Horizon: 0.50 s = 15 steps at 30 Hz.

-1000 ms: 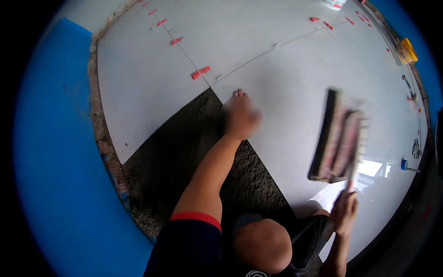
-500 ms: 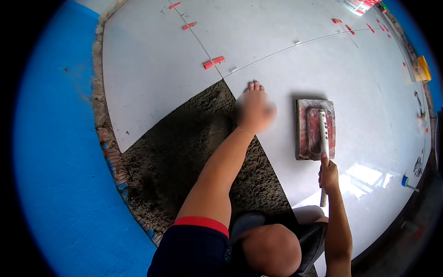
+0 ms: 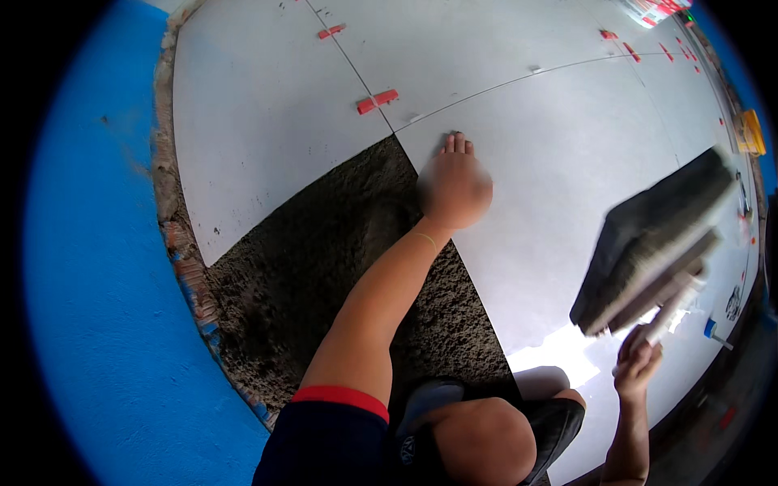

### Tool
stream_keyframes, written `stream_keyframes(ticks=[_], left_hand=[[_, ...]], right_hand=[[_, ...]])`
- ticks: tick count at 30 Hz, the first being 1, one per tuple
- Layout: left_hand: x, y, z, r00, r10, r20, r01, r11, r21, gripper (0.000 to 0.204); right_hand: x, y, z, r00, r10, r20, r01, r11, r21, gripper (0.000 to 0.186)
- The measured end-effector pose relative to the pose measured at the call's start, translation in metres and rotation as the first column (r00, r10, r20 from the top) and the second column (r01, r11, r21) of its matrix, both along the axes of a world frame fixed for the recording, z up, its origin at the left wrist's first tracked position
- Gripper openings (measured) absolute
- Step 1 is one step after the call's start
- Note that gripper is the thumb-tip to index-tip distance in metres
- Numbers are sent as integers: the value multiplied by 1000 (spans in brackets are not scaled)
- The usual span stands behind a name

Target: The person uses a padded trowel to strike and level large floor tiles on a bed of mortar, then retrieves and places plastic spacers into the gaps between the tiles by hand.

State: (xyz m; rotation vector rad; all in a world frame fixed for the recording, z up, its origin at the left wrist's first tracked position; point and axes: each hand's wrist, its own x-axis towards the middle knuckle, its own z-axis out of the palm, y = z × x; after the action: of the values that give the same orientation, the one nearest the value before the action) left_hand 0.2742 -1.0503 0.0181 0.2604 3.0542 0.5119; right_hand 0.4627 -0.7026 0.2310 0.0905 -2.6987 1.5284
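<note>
My left hand (image 3: 455, 182) lies palm down, fingers stretched, on the edge of a large pale glossy tile (image 3: 510, 267). To its left, under my forearm, is a triangular patch of dark, coarse mortar (image 3: 292, 259). My right hand (image 3: 636, 364) grips the pale handle of a rectangular tamping block (image 3: 648, 235), which is tilted above the tile at the right and blurred by motion, its dark face showing. Red levelling wedges (image 3: 377, 101) sit across the joint beyond my left fingertips.
A blue wall (image 3: 89, 267) with a rough broken base runs along the left. More laid tiles (image 3: 259, 97) spread beyond the mortar. A white-and-red bucket (image 3: 652, 12) stands at the top right, a yellow container (image 3: 751, 131) at the right edge, and a blue-headed tool (image 3: 715, 332) below it.
The block came down onto the tile half a second ago and is now lifted and tilted, farther right with my right hand. My left hand has stayed on the tile.
</note>
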Motion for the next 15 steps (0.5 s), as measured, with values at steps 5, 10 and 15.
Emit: stream_keyframes(ticks=[5,10,15], left_hand=[[0,0,5,1000,3,16,-3,1000,-10,83],[-1,-1,4,1000,-2,21,0,996,88,83],[2,0,-6,997,18,-68,-11,995,103,84]], right_hand=[[-83,49,-113,776,-391,495,103,853,511,62],[-132,62,-114,658,-349,667,211,936,281,62],[-129,41,-102,649,-327,687,289,941,175,60]])
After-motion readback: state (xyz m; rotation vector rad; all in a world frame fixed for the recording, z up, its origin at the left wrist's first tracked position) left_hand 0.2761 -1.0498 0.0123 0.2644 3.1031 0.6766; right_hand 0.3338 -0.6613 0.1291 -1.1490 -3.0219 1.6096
